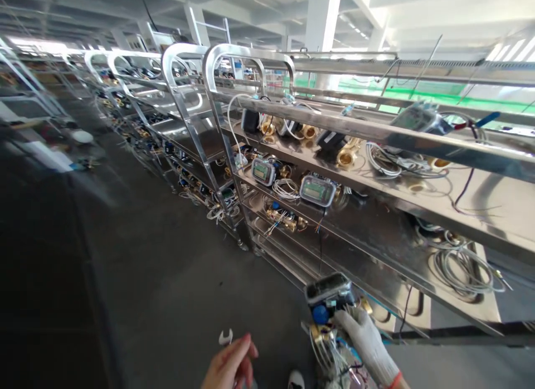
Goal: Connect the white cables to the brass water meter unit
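A brass meter [328,302] with a grey display head and a blue knob is low in the view, in front of the bottom shelf of the steel rack [418,138]. The right hand [368,344], in a white glove, has its grip clenched around the meter and its bundle of thin wires [334,358]. The left hand [229,364] is bare, and its grip is closed on a small open-end wrench [225,337] above the dark floor [146,277]. On the rack's shelves lie other meters [317,189] and coiled cables [463,269].
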`<state>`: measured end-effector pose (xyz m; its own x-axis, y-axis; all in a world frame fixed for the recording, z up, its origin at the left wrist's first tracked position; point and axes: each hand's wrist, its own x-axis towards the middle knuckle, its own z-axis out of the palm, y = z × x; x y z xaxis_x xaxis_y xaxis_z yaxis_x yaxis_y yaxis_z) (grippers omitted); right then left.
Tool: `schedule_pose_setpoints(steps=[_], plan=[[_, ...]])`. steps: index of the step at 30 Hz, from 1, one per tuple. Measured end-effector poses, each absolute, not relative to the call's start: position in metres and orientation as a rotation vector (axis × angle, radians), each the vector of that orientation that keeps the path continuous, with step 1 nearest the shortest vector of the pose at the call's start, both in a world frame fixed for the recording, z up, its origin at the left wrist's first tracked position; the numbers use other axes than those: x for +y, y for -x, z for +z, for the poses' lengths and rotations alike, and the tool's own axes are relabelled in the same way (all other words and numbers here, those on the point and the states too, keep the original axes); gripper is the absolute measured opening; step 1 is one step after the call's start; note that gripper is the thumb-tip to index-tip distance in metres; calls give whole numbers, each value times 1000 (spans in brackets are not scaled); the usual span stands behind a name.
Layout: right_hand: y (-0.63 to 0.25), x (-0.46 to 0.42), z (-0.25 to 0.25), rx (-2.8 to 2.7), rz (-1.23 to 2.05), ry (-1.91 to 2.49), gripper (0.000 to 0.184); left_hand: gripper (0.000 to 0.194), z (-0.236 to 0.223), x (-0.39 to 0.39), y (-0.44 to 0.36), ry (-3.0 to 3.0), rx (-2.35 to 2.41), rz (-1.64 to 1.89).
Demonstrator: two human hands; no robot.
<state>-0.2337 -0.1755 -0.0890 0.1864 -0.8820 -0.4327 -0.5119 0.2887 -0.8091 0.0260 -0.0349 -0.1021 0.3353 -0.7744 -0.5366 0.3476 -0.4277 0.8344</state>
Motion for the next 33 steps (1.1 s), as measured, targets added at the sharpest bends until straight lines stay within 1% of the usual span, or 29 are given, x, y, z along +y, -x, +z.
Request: schedule_pose_setpoints(steps=[2, 4, 6, 9, 11, 13, 15, 19, 23, 27, 31, 33], plan=[[243, -163, -68, 1317, -361, 1485, 27, 63, -94, -46, -16, -1582, -438, -1333], [250, -151, -48, 1094, -324, 1541, 24, 60, -81, -57, -5, -1585, -522, -1261], [254, -137, -31, 899, -311, 1572, 23, 57, -67, -63, 5, -1558, -582, -1275], [255, -120, -15, 791, -369, 1649, 23, 60, -51, -56, 19, -1359, -588, -1610], [252, -113, -9, 707, -391, 1694, 25, 64, -46, -44, 26, -1184, -468, -1823], [248, -110, -8, 564, -373, 1701, 29, 65, -45, -31, 31, -1097, -332, -1898], [243, -109, -10, 471, -368, 1692, 30, 64, -45, -20, 36, -1062, -237, -1909], [238, -112, -18, 459, -345, 1671, 29, 58, -40, -12, 44, -972, -73, -1895], [235, -115, -17, 421, -310, 1881, 31, 58, -26, -8, 46, -977, -4, -1877], [234, -113, -11, 391, -334, 2089, 27, 57, -11, -2, 41, -1049, -6, -1845], [232, -106, -8, 434, -392, 2177, 25, 59, 0, 1, 35, -1130, 1, -1815], [234, -104, -8, 513, -466, 2151, 20, 58, 5, 2, 34, -1159, 24, -1750]])
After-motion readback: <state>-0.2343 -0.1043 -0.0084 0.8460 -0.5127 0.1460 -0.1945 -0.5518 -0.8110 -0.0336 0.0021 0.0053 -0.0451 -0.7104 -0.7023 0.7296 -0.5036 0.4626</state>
